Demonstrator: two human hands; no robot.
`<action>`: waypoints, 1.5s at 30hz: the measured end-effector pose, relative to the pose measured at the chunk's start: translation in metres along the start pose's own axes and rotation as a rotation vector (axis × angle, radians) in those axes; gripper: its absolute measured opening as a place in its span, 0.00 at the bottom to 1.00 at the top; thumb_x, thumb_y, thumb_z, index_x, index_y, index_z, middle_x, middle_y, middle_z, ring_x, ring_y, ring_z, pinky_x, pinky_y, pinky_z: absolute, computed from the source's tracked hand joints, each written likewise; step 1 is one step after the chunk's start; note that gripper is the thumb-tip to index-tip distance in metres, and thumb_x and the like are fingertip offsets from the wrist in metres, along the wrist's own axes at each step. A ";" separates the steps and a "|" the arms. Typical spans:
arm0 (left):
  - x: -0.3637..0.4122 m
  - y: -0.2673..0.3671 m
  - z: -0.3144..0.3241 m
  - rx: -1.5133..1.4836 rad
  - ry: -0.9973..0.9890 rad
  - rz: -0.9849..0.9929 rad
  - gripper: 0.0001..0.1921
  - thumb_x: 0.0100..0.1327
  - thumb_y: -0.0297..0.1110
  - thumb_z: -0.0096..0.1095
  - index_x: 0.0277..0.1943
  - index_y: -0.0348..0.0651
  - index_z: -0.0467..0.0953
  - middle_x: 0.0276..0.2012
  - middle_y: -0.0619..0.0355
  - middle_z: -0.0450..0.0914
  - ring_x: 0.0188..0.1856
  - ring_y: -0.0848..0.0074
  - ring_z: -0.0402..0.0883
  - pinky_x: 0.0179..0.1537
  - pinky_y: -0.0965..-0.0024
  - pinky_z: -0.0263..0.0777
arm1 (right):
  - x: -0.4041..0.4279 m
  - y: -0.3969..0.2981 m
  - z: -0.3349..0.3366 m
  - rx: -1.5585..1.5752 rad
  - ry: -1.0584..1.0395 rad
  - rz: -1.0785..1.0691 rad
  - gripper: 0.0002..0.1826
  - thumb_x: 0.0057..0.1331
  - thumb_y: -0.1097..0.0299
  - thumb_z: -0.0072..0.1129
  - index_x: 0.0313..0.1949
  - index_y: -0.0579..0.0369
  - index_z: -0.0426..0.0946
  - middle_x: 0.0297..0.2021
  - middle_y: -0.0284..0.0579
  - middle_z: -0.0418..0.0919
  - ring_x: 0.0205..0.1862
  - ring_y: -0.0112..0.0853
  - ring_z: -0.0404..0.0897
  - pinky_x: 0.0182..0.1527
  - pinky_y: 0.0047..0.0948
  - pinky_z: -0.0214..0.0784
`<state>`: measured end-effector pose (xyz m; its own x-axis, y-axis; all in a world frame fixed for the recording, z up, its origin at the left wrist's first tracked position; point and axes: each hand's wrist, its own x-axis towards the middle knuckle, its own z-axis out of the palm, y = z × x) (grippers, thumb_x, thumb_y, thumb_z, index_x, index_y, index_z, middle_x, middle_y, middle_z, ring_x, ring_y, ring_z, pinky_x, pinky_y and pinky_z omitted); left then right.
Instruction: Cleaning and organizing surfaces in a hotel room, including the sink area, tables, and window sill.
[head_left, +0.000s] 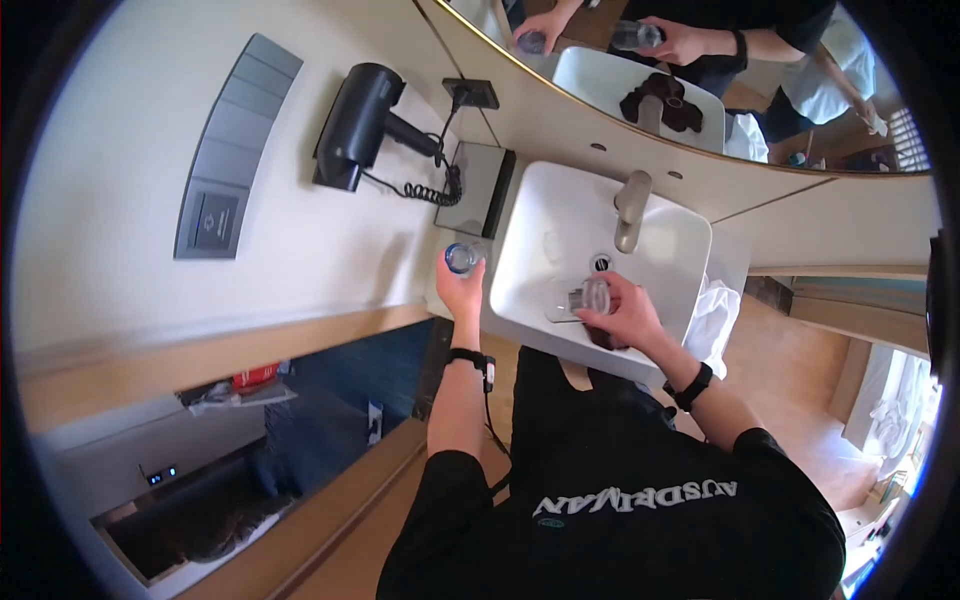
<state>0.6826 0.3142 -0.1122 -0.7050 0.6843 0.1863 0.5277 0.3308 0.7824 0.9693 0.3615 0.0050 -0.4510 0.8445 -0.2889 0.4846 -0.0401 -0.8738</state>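
My left hand (460, 294) grips a clear cup (465, 258) with a bluish rim, just left of the sink. Over the near part of the white basin (517, 247), my right hand (631, 313) holds a clear, ribbed-looking cup (595, 295) that is tilted. Whether the cups are glass or plastic I cannot tell. Under my right hand, a dark brown cloth-like thing (604, 337) lies in the basin, partly hidden; the mirror shows more of it. The metal faucet (634, 206) reaches over the drain (601, 262).
A black hair dryer (358, 124) hangs on the left wall, its coiled cord (435, 191) above a grey box (471, 191). White fabric or plastic (712, 319) lies right of the basin. The mirror (675, 90) curves along the far wall, reflecting another person in a white top (829, 75).
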 end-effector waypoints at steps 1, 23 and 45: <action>0.014 -0.002 0.011 -0.003 -0.030 0.013 0.31 0.42 0.35 0.73 0.50 0.37 0.67 0.42 0.48 0.76 0.45 0.62 0.76 0.46 0.66 0.69 | 0.007 -0.014 0.006 -0.040 -0.004 0.036 0.34 0.44 0.50 0.68 0.47 0.58 0.70 0.22 0.48 0.77 0.25 0.36 0.79 0.32 0.32 0.71; 0.140 -0.060 0.061 0.187 -0.479 0.167 0.33 0.43 0.40 0.72 0.51 0.32 0.66 0.46 0.41 0.72 0.49 0.51 0.71 0.50 0.58 0.65 | 0.282 -0.040 0.157 -0.131 0.422 0.137 0.36 0.40 0.66 0.67 0.52 0.51 0.66 0.40 0.61 0.71 0.41 0.51 0.74 0.46 0.39 0.69; 0.175 -0.094 0.090 0.048 -0.803 0.071 0.40 0.42 0.35 0.73 0.57 0.31 0.60 0.54 0.42 0.66 0.56 0.55 0.65 0.58 0.59 0.57 | 0.316 -0.013 0.168 -0.160 0.160 0.168 0.45 0.43 0.69 0.63 0.62 0.36 0.55 0.52 0.57 0.61 0.51 0.50 0.68 0.54 0.39 0.63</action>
<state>0.5523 0.4610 -0.2066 -0.1232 0.9569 -0.2631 0.5912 0.2837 0.7550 0.6942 0.5390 -0.1404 -0.2368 0.9071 -0.3480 0.6600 -0.1126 -0.7427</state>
